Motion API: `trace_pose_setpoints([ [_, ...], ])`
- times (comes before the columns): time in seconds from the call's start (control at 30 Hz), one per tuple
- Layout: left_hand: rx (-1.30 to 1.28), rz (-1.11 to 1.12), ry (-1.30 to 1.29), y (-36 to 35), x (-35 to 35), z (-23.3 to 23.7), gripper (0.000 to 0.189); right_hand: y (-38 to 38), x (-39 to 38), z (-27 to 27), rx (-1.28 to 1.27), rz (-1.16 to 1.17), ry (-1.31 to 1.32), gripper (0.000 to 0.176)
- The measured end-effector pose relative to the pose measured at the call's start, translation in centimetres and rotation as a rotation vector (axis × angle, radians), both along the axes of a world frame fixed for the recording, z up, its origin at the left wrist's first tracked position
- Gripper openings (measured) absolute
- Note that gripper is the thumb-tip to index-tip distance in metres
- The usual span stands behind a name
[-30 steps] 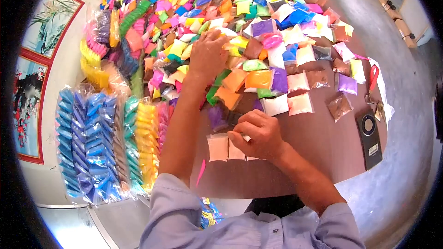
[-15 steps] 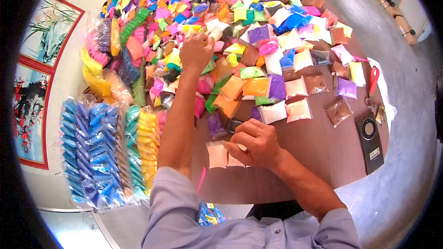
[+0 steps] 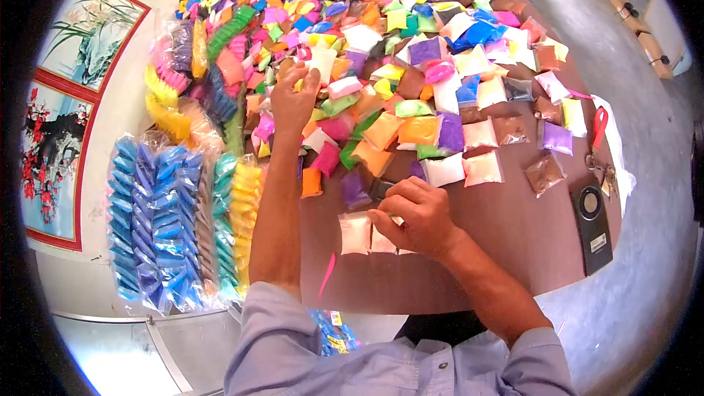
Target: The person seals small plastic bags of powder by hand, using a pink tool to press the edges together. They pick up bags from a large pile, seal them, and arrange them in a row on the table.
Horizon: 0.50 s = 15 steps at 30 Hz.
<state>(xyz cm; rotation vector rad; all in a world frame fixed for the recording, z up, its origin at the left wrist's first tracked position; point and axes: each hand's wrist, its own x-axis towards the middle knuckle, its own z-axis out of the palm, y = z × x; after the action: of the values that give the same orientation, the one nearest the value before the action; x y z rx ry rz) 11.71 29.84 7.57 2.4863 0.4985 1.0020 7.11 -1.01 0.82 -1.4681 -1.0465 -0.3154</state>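
Observation:
My left hand reaches over the heap of small colored packets, fingers apart. Its fingertips are near a cream packet, and I see nothing clearly gripped. Lower down, my right hand is curled, thumb and forefinger closed at a peach packet on the table. The hand partly covers that packet. Beside it lies another peach packet. A purple packet and a dark packet lie just beyond my right hand.
Long clear bags of stacked blue packets and yellow packets stand left of the brown table. At the right edge are a black device and keys on a red strap. A pink strip lies near the front.
My left hand has drawn slightly left and its fingers have spread. Packets around it have shifted, and an orange one now shows beside my forearm. My right hand stays at the peach packets.

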Motion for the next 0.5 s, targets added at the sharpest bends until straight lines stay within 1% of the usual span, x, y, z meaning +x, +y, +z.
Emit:
trace_pose_setpoints([
  [0.07,-0.019,-0.019,-0.016,-0.3,-0.8,0.4,0.034,-0.1,0.1,0.0,0.002,0.005,0.013,0.023],
  [0.13,-0.154,-0.065,-0.067,-2.0,-1.8,1.7,0.032,0.0,0.1,0.0,0.005,0.006,0.027,0.022],
  [0.17,-0.155,-0.065,-0.066,-3.1,-2.6,2.3,0.032,0.0,0.1,0.0,0.035,0.009,0.063,0.018],
  [0.23,-0.371,-0.047,0.124,-6.2,-4.9,3.6,0.033,-0.2,0.1,0.2,0.063,0.011,0.101,0.017],
  [0.3,-0.485,-0.163,0.047,-10.5,-6.9,3.0,0.034,-0.7,0.0,0.7,-0.018,0.032,0.337,0.027],
  [0.33,-0.488,-0.139,0.153,-13.1,-8.2,3.6,0.033,-0.7,-0.1,0.7,-0.021,0.038,0.338,0.027],
  [0.37,-0.49,-0.116,0.258,-15.2,-9.3,3.9,0.032,-0.5,-0.2,0.6,0.075,0.076,0.486,0.03],
  [0.4,-0.493,-0.113,0.255,-16.4,-10.1,3.0,0.032,-0.4,-0.1,0.5,0.172,0.112,0.635,0.033],
  [0.43,-0.504,-0.173,0.225,-17.3,-10.8,1.8,0.03,-0.2,-0.1,0.5,0.276,0.153,0.716,0.03],
  [0.47,-0.517,-0.234,0.198,-18.2,-11.4,1.0,0.028,-0.3,0.1,0.4,0.269,0.152,0.719,0.03],
  [0.5,-0.526,-0.234,0.202,-19.1,-11.8,0.7,0.028,-0.5,0.2,0.3,0.238,0.168,0.803,0.027],
])
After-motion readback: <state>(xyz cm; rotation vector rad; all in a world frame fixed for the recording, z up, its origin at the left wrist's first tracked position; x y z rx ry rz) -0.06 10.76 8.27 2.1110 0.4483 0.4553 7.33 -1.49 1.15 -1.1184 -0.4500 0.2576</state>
